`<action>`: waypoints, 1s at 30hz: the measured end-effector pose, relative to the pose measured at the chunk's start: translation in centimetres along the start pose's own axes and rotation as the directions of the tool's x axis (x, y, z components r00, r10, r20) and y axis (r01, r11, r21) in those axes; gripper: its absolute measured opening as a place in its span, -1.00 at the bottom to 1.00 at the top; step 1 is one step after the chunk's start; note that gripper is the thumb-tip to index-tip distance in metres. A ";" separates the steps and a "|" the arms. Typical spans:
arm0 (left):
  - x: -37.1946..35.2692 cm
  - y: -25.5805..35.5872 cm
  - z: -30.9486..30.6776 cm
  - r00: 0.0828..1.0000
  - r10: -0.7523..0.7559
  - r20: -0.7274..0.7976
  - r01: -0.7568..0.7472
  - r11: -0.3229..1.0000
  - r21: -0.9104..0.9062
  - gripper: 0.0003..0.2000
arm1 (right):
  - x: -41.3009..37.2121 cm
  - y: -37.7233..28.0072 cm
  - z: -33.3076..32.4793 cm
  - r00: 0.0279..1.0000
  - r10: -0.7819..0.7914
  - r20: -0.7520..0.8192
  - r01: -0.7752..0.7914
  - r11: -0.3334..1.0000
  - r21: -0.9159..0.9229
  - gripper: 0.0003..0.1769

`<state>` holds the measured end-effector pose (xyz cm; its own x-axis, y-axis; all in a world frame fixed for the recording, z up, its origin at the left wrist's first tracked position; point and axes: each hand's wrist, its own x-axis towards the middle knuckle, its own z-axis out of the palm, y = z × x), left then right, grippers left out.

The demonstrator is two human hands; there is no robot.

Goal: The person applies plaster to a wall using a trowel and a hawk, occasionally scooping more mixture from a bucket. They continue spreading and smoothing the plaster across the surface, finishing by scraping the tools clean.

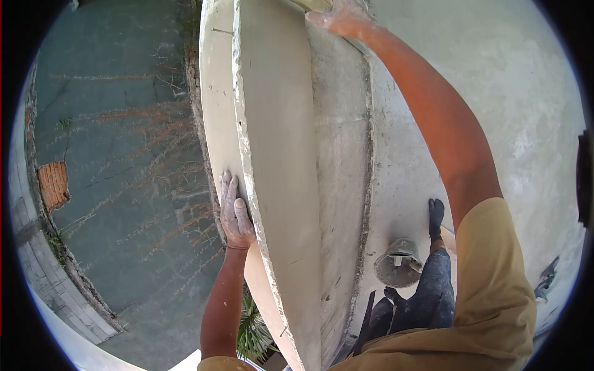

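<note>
shirt (495,297): short-sleeved, mustard-yellow; right sleeve (489,247) logged at 4 o'clock, strip of left sleeve (216,363) at 6 o'clock.
trousers (433,290): dark blue, flecked with pale splashes, noted at 5 o'clock.
footwear (436,213): dark, plain.
left hand (235,213), right hand (343,18): left bare, smeared with dust.

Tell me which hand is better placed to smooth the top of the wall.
Right, probably. The right hand is up on the wall top, gripping what looks like a tool; the left hand lies flat against the side board, seemingly bracing it.
</note>
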<state>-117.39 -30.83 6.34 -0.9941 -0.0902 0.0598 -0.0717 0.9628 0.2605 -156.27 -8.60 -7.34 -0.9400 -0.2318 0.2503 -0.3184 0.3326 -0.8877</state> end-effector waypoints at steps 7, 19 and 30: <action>-0.8 -1.0 0.2 0.999 0.046 0.012 -0.047 0.996 0.074 -0.50 | 0.7 -1.3 0.4 0.970 -0.232 0.075 0.205 0.944 0.260 -0.51; 0.4 0.7 -0.1 0.998 0.054 0.011 -0.054 0.995 0.081 -0.49 | -11.2 -6.1 -3.4 0.959 0.196 0.205 -0.244 0.938 0.247 -0.39; 0.1 0.0 0.2 1.000 0.006 0.003 -0.007 0.999 0.052 -0.48 | -13.9 -8.9 -2.8 0.940 -0.023 0.341 -0.088 0.948 0.305 -0.35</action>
<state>-117.55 -30.77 6.21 -0.9948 -0.0833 0.0590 -0.0692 0.9752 0.2101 -140.71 -5.72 -1.84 -0.8344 -0.5371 0.1237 -0.1819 0.0565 -0.9817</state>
